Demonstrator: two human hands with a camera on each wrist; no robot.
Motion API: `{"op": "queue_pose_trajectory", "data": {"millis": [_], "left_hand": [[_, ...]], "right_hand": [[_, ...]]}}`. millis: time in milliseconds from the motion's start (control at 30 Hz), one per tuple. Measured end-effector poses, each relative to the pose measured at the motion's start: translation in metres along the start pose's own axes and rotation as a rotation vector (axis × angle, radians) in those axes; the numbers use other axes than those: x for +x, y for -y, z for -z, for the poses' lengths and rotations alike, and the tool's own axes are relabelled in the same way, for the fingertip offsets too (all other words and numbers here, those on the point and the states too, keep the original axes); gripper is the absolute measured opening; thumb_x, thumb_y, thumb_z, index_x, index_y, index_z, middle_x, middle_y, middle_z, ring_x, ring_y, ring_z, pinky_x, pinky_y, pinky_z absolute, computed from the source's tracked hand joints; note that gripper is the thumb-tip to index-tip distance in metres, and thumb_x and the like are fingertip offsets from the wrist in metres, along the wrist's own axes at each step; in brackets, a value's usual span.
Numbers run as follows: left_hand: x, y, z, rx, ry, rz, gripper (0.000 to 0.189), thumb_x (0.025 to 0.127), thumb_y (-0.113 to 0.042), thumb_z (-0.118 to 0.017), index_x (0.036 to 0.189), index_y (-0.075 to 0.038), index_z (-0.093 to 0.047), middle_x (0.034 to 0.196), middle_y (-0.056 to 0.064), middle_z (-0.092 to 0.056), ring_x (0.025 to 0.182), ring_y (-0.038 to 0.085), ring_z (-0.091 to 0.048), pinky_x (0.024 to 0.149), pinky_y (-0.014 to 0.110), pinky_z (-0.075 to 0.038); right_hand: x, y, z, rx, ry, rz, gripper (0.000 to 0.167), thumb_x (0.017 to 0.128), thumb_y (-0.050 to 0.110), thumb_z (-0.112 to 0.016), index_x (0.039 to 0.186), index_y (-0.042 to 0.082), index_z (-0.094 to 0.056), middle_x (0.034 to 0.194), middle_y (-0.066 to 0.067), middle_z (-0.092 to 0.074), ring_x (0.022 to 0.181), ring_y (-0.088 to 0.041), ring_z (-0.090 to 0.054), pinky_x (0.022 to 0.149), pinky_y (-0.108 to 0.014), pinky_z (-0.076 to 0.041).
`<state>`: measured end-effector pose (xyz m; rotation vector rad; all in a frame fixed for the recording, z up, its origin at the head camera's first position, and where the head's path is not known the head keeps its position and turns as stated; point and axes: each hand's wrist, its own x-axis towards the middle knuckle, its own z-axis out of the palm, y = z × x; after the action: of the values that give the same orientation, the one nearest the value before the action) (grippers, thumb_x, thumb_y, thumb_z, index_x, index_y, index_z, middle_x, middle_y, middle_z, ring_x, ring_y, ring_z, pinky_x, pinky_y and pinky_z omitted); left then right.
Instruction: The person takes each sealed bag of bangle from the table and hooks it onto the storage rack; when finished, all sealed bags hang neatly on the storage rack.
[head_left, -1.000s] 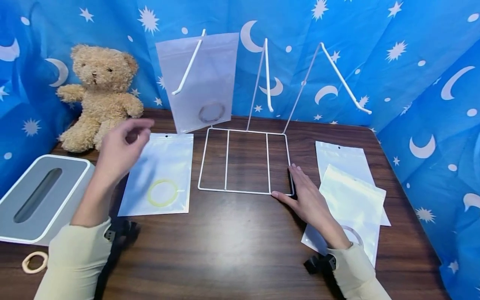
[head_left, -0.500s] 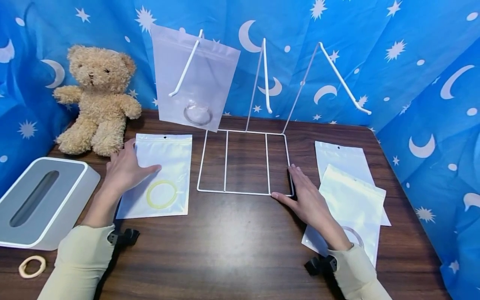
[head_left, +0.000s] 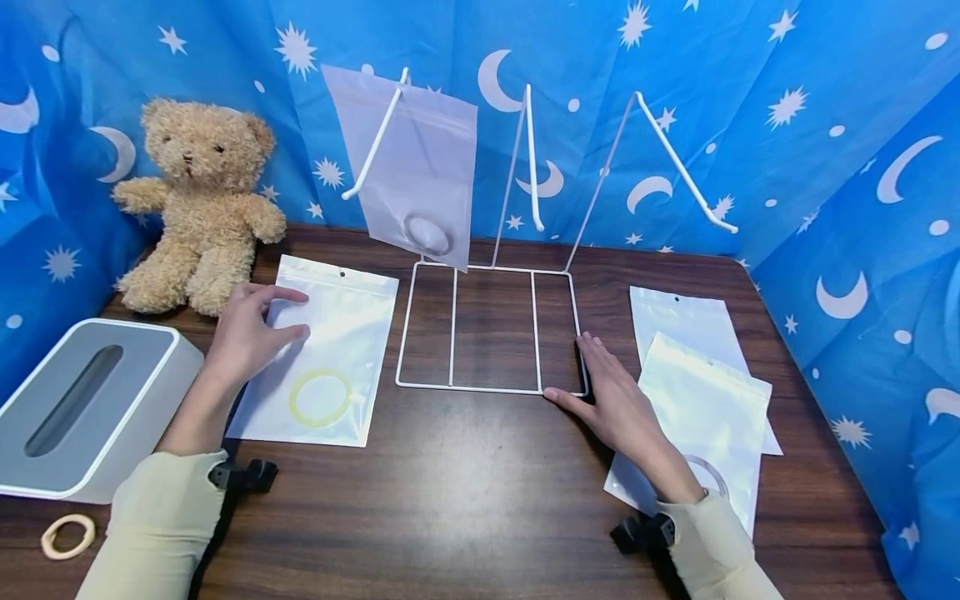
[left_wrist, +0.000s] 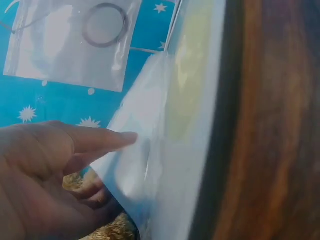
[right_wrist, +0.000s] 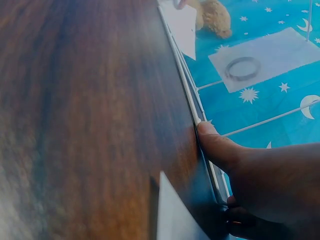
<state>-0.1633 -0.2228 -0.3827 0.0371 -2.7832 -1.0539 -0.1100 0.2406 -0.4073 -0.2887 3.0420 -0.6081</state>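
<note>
Bag [head_left: 345,333] is gripped at its left edge by the left hand [head_left: 246,333]; long axis pointed mostly away, rack [head_left: 495,389] just rightward. Rack's near right corner is touched by the right hand [head_left: 618,408], fingers straight.

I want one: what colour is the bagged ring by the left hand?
The ring is pale yellow, clearest in the head view.

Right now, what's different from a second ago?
The left hand came down to the yellow-ring bag, which turned slightly clockwise; whether it's gripped is unclear. The hanging bag swung on its hook. The right hand stayed on the white rack; the teddy bear stayed put.
</note>
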Motion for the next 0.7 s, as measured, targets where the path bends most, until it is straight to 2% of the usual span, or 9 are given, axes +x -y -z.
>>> {"op": "queue_pose_trajectory", "data": {"millis": [67,133,233,333,367,467,600,667,700], "left_hand": [[0.000,-0.003,0.004,-0.009,0.013,-0.004,0.034,0.083,-0.005,-0.076,0.116,-0.004,-0.069,0.123,0.025,-0.048,0.106,0.042,-0.045,0.085,0.053,-0.035],[-0.001,-0.006,0.009,-0.025,0.049,0.007,0.031,0.085,-0.007,-0.075,0.116,-0.005,-0.071,0.125,0.024,-0.054,0.115,0.042,-0.047,0.091,0.055,-0.036],[-0.004,-0.013,0.020,-0.055,0.132,0.020,0.030,0.089,-0.016,-0.074,0.118,-0.008,-0.071,0.128,0.018,-0.060,0.107,0.036,-0.051,0.079,0.046,-0.042],[-0.009,-0.026,0.033,-0.066,0.208,-0.022,0.031,0.090,-0.025,-0.074,0.118,-0.014,-0.073,0.122,0.012,-0.065,0.082,0.028,-0.050,0.058,0.036,-0.037],[-0.012,-0.031,0.038,-0.060,0.223,-0.056,0.030,0.090,-0.028,-0.074,0.118,-0.016,-0.073,0.120,0.009,-0.066,0.076,0.025,-0.046,0.053,0.034,-0.033],[-0.022,-0.050,0.049,-0.063,0.230,-0.213,0.027,0.089,-0.027,-0.075,0.115,-0.023,-0.074,0.112,0.001,-0.070,0.070,0.019,-0.050,0.050,0.029,-0.037],[-0.037,-0.080,0.059,-0.121,0.187,-0.473,0.030,0.088,-0.015,-0.076,0.115,-0.027,-0.073,0.112,-0.010,-0.070,0.092,0.010,-0.063,0.065,0.020,-0.046],[-0.047,-0.099,0.061,-0.183,0.164,-0.587,0.034,0.086,-0.005,-0.076,0.115,-0.022,-0.073,0.112,-0.011,-0.070,0.103,0.009,-0.064,0.072,0.018,-0.048],[-0.053,-0.109,0.062,-0.225,0.157,-0.633,0.035,0.084,0.000,-0.075,0.114,-0.018,-0.074,0.111,-0.009,-0.070,0.103,0.011,-0.065,0.075,0.018,-0.049]], "right_hand": [[0.000,0.000,0.000,0.000,0.002,-0.001,0.099,0.086,0.065,-0.060,0.155,0.004,-0.023,0.160,-0.017,-0.021,0.144,-0.037,-0.021,0.108,-0.060,-0.027],[0.000,0.000,0.000,-0.001,0.001,0.001,0.100,0.087,0.066,-0.060,0.155,0.004,-0.023,0.159,-0.017,-0.021,0.144,-0.037,-0.021,0.108,-0.060,-0.027],[-0.001,-0.001,0.000,-0.003,-0.003,0.004,0.099,0.087,0.066,-0.060,0.155,0.003,-0.024,0.159,-0.018,-0.021,0.144,-0.038,-0.021,0.108,-0.060,-0.027],[-0.001,-0.001,0.000,-0.009,-0.010,0.008,0.099,0.087,0.065,-0.061,0.155,0.003,-0.024,0.159,-0.018,-0.021,0.144,-0.038,-0.022,0.108,-0.060,-0.028],[-0.001,-0.001,0.000,-0.009,-0.012,0.009,0.099,0.087,0.064,-0.061,0.155,0.003,-0.024,0.159,-0.018,-0.021,0.144,-0.038,-0.022,0.108,-0.060,-0.028],[-0.002,-0.002,0.000,-0.011,-0.016,0.012,0.099,0.087,0.064,-0.061,0.155,0.003,-0.024,0.159,-0.018,-0.022,0.144,-0.037,-0.022,0.108,-0.060,-0.028],[-0.002,-0.001,0.000,-0.009,-0.022,0.014,0.098,0.087,0.064,-0.061,0.154,0.002,-0.025,0.159,-0.018,-0.022,0.144,-0.037,-0.022,0.108,-0.060,-0.028],[-0.002,-0.001,-0.001,-0.009,-0.025,0.018,0.098,0.087,0.064,-0.061,0.154,0.002,-0.025,0.159,-0.018,-0.022,0.144,-0.037,-0.022,0.108,-0.060,-0.028],[-0.002,0.000,-0.001,-0.006,-0.026,0.022,0.098,0.087,0.064,-0.061,0.154,0.002,-0.026,0.159,-0.019,-0.023,0.144,-0.037,-0.022,0.108,-0.060,-0.028]]}}
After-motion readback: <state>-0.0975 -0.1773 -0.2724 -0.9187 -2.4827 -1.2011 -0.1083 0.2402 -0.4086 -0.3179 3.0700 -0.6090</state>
